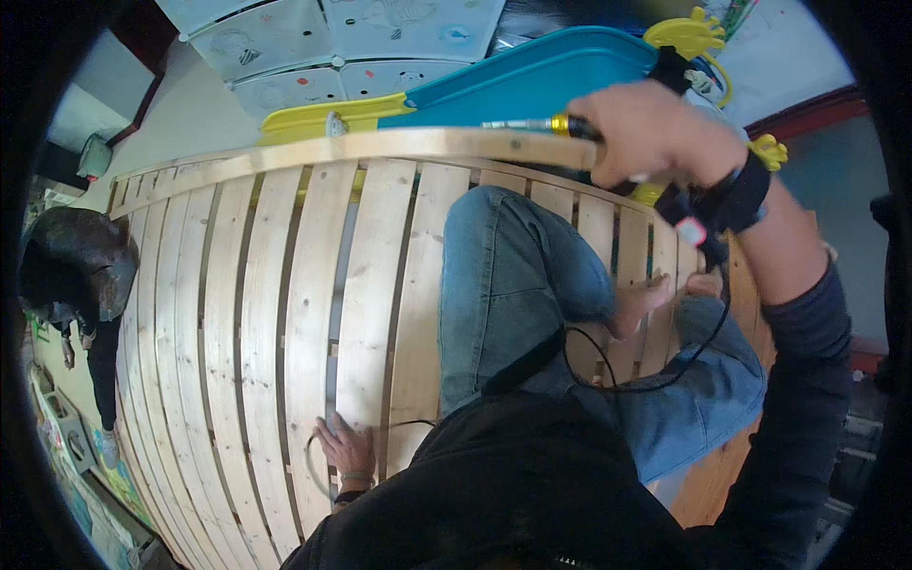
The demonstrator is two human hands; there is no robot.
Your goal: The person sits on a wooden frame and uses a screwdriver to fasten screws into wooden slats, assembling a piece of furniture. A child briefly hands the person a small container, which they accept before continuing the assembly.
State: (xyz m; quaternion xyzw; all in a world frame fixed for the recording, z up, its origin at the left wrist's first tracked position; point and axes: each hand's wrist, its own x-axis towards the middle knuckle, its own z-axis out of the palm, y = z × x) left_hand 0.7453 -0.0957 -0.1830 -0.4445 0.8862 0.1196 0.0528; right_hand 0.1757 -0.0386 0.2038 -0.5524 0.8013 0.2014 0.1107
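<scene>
At far left another person (81, 266) is beside the slatted wooden frame (271, 247). White cabinets (285, 43) stand beyond; the left hand (350, 450) lies on the slats, fingers spread. A denim-clad knee (489, 275) covers some. Near a blue plastic panel (541, 71), the right hand (651, 133) grips a screwdriver (559, 124) by the wooden rail (380, 144).

Room over slats (313, 275) (knee (486, 223) rightward)
</scene>
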